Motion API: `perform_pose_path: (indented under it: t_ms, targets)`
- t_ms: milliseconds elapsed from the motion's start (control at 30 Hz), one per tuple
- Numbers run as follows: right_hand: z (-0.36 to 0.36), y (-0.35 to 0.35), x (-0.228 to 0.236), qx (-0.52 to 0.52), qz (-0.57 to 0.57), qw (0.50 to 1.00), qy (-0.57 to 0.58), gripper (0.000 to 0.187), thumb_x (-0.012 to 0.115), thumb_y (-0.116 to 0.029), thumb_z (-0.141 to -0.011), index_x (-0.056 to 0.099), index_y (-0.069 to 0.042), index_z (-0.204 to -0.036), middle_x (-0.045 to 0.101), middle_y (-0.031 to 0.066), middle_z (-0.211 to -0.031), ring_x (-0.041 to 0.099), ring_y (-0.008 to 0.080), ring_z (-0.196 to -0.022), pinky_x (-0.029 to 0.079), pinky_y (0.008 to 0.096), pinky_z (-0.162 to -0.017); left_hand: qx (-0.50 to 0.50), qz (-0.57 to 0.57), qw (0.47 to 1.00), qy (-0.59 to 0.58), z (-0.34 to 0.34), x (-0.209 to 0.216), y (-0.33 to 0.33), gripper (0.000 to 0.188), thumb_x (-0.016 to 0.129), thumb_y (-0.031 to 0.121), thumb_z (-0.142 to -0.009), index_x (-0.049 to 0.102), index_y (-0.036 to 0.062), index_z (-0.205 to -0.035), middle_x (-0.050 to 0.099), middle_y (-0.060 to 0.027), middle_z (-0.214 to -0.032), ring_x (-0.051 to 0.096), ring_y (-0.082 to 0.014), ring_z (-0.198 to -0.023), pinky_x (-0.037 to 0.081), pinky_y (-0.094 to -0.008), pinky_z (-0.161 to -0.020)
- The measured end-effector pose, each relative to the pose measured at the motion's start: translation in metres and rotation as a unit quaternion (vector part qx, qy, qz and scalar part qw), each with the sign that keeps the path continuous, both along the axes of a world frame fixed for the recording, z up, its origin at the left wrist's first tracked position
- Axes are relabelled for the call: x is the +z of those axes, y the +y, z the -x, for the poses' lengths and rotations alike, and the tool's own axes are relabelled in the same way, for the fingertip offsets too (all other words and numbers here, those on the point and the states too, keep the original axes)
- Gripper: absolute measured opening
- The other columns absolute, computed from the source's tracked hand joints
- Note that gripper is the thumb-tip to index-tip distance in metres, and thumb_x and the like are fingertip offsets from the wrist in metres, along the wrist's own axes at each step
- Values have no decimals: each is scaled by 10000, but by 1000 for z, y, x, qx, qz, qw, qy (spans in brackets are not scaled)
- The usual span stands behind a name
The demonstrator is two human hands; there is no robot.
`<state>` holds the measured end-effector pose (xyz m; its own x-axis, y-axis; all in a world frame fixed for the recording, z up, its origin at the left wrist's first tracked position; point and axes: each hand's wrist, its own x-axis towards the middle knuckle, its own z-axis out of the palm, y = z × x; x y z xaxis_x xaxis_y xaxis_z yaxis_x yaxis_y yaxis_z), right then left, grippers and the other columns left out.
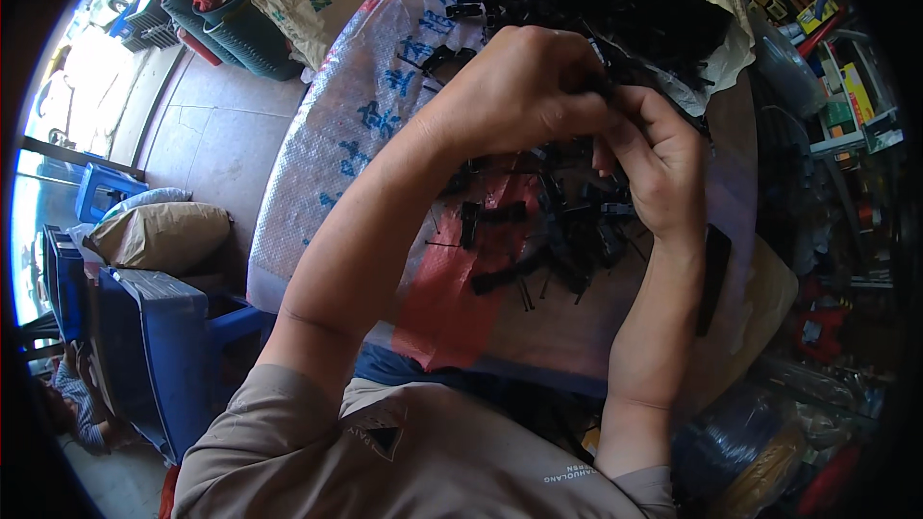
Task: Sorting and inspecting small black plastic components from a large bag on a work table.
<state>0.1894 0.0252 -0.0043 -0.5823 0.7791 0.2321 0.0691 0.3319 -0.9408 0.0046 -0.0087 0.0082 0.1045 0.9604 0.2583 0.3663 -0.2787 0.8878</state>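
Observation:
Above the covered table, my left hand [553,82] and my right hand [665,159] meet with their fingertips together. My left hand is closed, its fingers curled downward and mostly hidden behind its back. Thumb and fingers of my right hand are pinched at the same spot. Something small and dark shows between them, too shaded to make out. Below the hands lie several black plastic parts [495,214] with thin stems, loose on a red patch [444,279] of the sheet. A larger heap of similar black parts [567,10] lies just beyond my hands.
A woven plastic sheet [317,159] with blue writing covers the table. An open paper sack [716,0] lies at the far end. Crowded shelves [846,106] stand on the right. A blue plastic crate [159,356], a full sack [173,235] and a dark basket [245,34] are on the left.

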Motion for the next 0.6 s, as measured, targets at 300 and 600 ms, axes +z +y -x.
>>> perform_pose_path:
  t_ms: [300,600]
  targets:
    - [8,16,-33,9,-38,984,-176,126,625,-131,-910,627,-5,-906,610,115,-694,571,159,-595,464,302,-581,42,153,885,-438,31,-17,18,169,583,194,-932,623,33,-966,604,-44,-793,548,-136,-585,450,-268,-511]
    - [1,-2,9,-135,-310,939,-52,29,586,-38,-922,574,-13,-913,581,92,-792,576,208,-675,451,284,-605,54,169,979,-100,7,11,-3,338,642,222,-908,644,-56,-1101,544,14,-670,424,-36,-513,307,-228,-443]
